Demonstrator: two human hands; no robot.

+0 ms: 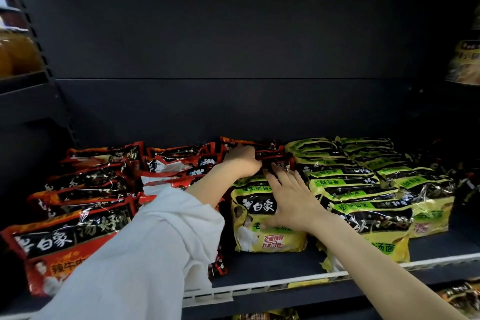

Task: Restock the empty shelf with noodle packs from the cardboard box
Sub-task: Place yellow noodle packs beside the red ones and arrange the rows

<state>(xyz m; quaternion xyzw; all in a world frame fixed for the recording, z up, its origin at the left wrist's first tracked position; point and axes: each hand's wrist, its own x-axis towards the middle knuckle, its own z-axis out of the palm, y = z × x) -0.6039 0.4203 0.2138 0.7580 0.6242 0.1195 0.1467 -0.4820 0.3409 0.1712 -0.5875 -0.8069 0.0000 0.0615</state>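
The left hand [242, 161] grips a shiny red and black noodle pack [270, 154] at the back of the dark metal shelf [272, 267]. The right hand [291, 200] lies flat and open on a yellow and green noodle pack [262, 231]. A hard push could tip the leaning rows over. The yellow packs crowd the red pack. The cardboard box is out of sight.

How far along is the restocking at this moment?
Mostly done: rows of red-and-black noodle packs and yellow-green noodle packs cover the dark metal shelf. In hand: the left hand grips a red pack at the back; the right hand lies flat on a yellow pack. The box is out of view.
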